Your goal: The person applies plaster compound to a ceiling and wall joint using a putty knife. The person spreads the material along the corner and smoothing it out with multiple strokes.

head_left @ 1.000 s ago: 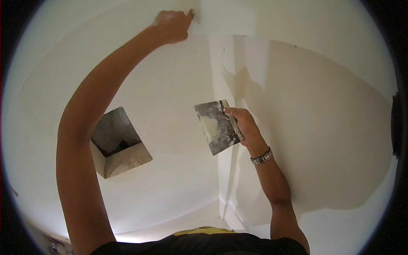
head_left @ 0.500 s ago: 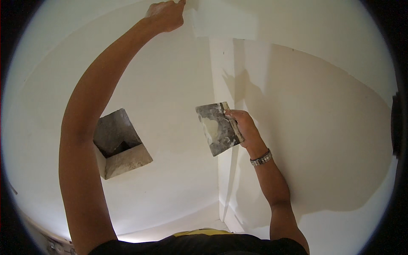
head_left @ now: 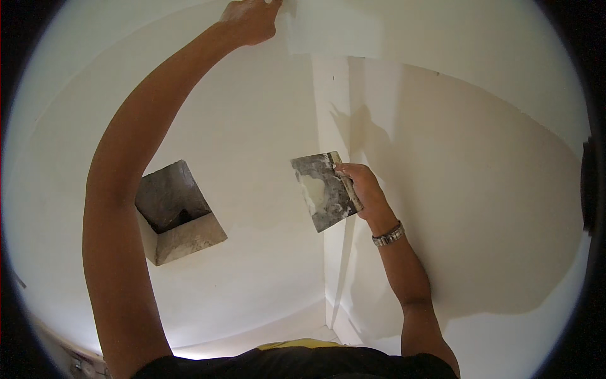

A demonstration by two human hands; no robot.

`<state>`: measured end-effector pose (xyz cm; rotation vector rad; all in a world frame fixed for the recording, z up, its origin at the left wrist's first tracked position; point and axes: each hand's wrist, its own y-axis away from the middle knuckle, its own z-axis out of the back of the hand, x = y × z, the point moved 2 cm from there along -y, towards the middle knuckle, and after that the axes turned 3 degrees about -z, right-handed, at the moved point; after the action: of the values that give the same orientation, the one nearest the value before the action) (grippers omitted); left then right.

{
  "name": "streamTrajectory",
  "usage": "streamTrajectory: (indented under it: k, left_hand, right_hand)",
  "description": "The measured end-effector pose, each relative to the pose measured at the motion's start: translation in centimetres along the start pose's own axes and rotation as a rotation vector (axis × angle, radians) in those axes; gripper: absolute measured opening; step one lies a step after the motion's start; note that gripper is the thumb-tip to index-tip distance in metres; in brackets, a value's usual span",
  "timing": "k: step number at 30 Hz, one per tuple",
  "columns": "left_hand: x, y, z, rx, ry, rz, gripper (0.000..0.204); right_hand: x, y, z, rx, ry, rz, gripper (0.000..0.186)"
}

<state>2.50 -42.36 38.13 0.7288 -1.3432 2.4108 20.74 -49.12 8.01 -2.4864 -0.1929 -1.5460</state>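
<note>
My right hand (head_left: 368,191) grips a wide putty scraper (head_left: 329,207) along its back edge, thumb on the near face. The scraper is a flat dark rectangular plate smeared with putty, and a pale patch of putty (head_left: 312,192) sits on its left part. It is held apart from my body, in front of the wall corner. At the top of the view my left hand (head_left: 252,24) is raised to the upper wall (head_left: 338,28), its fingers curled. The picture's edge cuts off the fingertips, so what they hold is hidden.
A square opening (head_left: 192,240) is cut in the left wall (head_left: 252,252), partly behind my left forearm. The right wall (head_left: 492,221) meets it at a vertical corner, where shadows fall. A dark object (head_left: 588,186) stands at the far right rim.
My left hand has shifted slightly to the right along the top, and its forearm has swung a little left, baring more of the wall opening. The right hand and scraper look still.
</note>
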Motion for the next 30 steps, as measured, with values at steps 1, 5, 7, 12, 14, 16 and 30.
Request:
streamTrajectory:
  k: [1,5,7,12,14,16,30]
  left_hand:
    - [0.2,0.0,-0.1,0.0,-0.009,-0.02,0.053]
    - [-0.7,1.2,-1.2,0.057,0.028,-0.107,0.053]
    - [-1.7,2.0,-1.8,0.246,-0.014,-0.201,0.053]
    - [-0.3,1.6,-1.2,0.023,0.037,-0.088,0.054]
    - [0.0,0.8,-1.3,-0.004,-0.003,-0.088,0.056]
    - [0.1,0.2,-1.5,-0.034,-0.043,-0.091,0.057]
    - [-1.2,-0.3,1.5,0.204,0.262,0.037,0.058]
  right_hand:
    - [0.0,0.0,-0.1,0.009,-0.003,0.007,0.023]
    - [-0.2,-0.3,0.5,0.004,-0.006,0.037,0.023]
    - [-0.3,-0.6,1.2,0.031,0.018,0.054,0.023]
    - [-0.1,-0.2,0.3,0.012,0.023,0.019,0.024]
    - [-0.2,-0.3,0.4,-0.005,0.025,0.008,0.025]
    - [-0.2,-0.4,0.3,0.025,0.041,0.025,0.027]
    - [0.0,-0.4,0.7,-0.029,0.025,0.024,0.023]
